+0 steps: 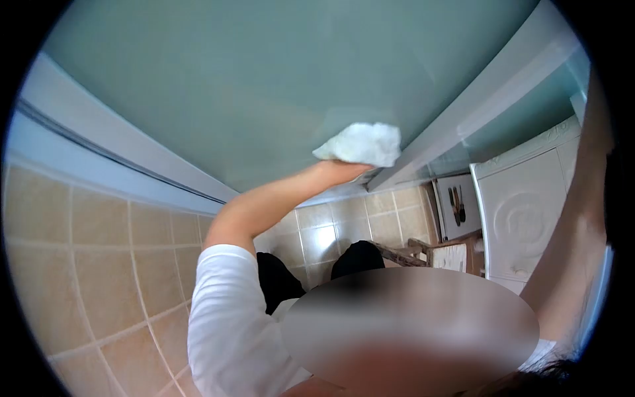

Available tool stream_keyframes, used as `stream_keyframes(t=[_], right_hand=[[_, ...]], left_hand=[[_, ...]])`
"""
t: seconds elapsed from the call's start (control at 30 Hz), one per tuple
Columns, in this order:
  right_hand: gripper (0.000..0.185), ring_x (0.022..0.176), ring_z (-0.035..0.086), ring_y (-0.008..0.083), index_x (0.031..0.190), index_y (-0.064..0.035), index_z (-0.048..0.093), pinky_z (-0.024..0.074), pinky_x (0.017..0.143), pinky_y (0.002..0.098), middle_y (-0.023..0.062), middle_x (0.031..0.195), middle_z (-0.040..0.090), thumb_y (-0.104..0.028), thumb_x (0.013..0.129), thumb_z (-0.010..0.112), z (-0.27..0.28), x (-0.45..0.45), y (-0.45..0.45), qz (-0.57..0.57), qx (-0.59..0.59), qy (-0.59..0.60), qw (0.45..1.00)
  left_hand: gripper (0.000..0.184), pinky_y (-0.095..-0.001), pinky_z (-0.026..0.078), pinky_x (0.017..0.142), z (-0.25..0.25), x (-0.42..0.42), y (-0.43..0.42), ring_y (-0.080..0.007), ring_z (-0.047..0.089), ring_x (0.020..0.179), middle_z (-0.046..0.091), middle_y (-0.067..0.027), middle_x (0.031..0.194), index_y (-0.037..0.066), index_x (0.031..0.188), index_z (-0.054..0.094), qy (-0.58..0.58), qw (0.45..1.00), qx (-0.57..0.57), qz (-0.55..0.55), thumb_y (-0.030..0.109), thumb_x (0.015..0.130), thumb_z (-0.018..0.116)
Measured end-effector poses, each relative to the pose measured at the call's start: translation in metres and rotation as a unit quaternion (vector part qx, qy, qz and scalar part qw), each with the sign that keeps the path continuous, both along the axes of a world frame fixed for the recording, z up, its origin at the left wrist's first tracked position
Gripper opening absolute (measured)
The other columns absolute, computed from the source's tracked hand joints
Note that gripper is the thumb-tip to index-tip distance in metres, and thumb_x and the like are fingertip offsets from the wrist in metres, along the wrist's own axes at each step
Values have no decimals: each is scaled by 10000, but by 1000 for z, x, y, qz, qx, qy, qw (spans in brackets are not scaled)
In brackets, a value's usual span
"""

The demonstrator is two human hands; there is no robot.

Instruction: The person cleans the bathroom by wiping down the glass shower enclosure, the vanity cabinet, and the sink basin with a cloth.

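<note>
My left hand (344, 172) is closed on a crumpled white cloth (364, 143), which hides most of its fingers. The cloth lies against the lower part of a large greenish frosted glass panel (218, 86), close to its right-hand frame. My left arm reaches forward with the elbow bent. Along the right edge my right forearm (569, 251) stretches upward, and its hand is out of view.
White frame posts (489, 86) border the glass. At right are a white embossed panel (522, 212), several dark-handled tools (457, 205) on a pale surface, and a worn wooden stool (423, 251). Beige tiles (99, 278) cover the left side and floor.
</note>
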State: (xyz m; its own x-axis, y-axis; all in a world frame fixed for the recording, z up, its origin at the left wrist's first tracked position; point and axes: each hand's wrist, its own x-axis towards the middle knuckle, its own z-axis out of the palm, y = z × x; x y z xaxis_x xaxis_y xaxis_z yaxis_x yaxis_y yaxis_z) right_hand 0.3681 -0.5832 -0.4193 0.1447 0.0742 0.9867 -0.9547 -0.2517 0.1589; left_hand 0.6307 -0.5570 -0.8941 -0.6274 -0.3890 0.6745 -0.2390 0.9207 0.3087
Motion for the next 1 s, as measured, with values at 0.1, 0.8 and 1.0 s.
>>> stream_keyframes(t=[0.1,0.8,1.0], right_hand=[[462,1350,156,419,1272,-80,509,168,1077,521,264,1456,166,-335,887,480,3,8,-3,18,2,-2,1000],[877,1389,84,335,1432,-105,237,141,1099,478,175,1500,118,-311,735,728,-283,201,66,330,329,173,868],[859,1223,405,349,1341,-100,405,322,1027,395,173,1325,415,-125,564,772,-268,356,97,613,369,60,695]], left_hand=[[249,-390,474,779,115,17,9,-285,584,926,617,-72,999,179,971,654,64,997,-21,35,153,729,599],[436,-410,373,938,60,198,100,-337,451,1118,493,-133,1192,118,1059,562,244,906,39,344,203,661,718],[572,-287,310,1022,179,242,124,-182,396,1217,397,-87,1340,22,1347,342,449,854,261,-31,214,829,490]])
